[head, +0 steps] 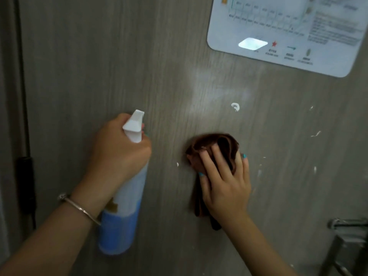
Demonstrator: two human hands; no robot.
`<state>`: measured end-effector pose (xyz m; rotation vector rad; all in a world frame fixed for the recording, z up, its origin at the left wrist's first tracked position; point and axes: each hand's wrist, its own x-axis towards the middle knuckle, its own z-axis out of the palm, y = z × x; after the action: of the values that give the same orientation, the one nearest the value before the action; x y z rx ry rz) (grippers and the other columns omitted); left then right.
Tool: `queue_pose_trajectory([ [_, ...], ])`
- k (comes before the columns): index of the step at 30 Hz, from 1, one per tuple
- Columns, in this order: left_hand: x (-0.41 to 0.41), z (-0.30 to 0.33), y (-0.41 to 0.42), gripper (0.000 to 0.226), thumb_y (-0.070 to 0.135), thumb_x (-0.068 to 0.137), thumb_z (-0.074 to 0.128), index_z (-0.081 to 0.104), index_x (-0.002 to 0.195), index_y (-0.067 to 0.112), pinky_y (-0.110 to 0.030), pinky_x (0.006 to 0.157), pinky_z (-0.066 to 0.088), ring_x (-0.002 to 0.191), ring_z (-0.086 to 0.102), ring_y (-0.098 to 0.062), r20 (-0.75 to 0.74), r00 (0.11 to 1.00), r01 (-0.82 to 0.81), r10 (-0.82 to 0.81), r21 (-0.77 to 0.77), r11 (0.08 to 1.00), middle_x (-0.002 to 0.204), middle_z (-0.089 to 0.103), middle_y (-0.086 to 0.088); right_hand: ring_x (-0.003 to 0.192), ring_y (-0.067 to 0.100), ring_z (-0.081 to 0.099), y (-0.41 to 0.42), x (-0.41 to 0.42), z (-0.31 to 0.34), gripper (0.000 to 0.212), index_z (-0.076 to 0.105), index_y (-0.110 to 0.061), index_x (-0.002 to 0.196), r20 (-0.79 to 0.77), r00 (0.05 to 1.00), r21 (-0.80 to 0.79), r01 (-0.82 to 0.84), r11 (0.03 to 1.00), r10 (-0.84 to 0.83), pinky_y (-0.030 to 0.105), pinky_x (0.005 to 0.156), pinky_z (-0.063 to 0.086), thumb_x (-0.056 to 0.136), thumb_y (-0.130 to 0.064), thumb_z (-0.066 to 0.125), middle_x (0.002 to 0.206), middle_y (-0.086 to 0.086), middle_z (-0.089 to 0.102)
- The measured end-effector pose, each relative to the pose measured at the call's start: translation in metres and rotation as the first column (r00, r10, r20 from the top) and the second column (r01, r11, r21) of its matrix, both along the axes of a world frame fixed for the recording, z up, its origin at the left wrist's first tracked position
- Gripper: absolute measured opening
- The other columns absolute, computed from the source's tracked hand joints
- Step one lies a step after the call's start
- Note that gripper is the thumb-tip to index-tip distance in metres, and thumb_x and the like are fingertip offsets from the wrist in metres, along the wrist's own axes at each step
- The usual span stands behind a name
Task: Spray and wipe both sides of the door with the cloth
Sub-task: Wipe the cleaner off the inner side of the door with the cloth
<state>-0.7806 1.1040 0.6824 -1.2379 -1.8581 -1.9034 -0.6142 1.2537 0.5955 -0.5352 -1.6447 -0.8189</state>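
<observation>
A grey wood-grain door (119, 56) fills the view. My left hand (117, 150) grips the neck of a white and blue spray bottle (121, 212), its white nozzle (135, 124) pointing up toward the door. My right hand (225, 182) presses a bunched brown cloth (211, 148) flat against the door with fingers spread. White foam specks (235, 106) dot the door above and to the right of the cloth. A pale hazy patch lies above the cloth.
A white laminated notice (288, 34) is stuck to the door at the upper right. A metal door handle (346, 226) sits at the lower right edge. The dark door edge with a hinge (25, 184) runs down the left side.
</observation>
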Motion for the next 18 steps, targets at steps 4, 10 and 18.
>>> queue_pose_trajectory([
  [4, -0.014, 0.002, -0.016, 0.025, 0.003, 0.082, 0.069, 0.061, 0.086, 0.026, -0.014, 0.058, 0.037, 0.079, 0.057, -0.012, -0.048, 0.999, -0.013, 0.01, -0.048, 0.999, 0.075, 0.055, 0.02, 0.124, 0.047, 0.047, 0.013, 0.006, 0.054, 0.041, 0.051, -0.025, 0.14, -0.176, 0.984, -0.045, -0.019, 0.999, 0.011, 0.057, 0.109, 0.036, 0.102, -0.036, 0.038, 0.145, 0.006, 0.052],
  [10, -0.025, 0.002, -0.017, 0.039, -0.002, 0.078, 0.071, 0.058, 0.077, 0.035, -0.011, 0.067, 0.039, 0.074, 0.056, 0.004, -0.019, 0.998, 0.056, -0.056, -0.032, 0.998, 0.079, 0.061, 0.018, 0.128, 0.036, 0.041, 0.019, 0.009, 0.095, 0.044, 0.055, -0.019, 0.14, -0.303, 0.953, -0.09, -0.056, 0.994, 0.027, 0.054, 0.11, 0.036, 0.098, -0.029, 0.048, 0.149, 0.008, 0.048],
  [18, -0.025, 0.003, -0.014, 0.034, -0.006, 0.076, 0.072, 0.06, 0.081, 0.025, -0.028, 0.073, 0.042, 0.075, 0.061, -0.014, 0.009, 0.996, 0.095, -0.094, -0.057, 0.994, 0.08, 0.065, 0.003, 0.122, 0.047, 0.052, 0.006, 0.013, 0.024, 0.042, 0.053, -0.018, 0.141, -0.092, 0.995, -0.133, 0.031, 0.991, -0.043, 0.059, 0.106, 0.038, 0.101, -0.028, 0.044, 0.148, 0.007, 0.048],
])
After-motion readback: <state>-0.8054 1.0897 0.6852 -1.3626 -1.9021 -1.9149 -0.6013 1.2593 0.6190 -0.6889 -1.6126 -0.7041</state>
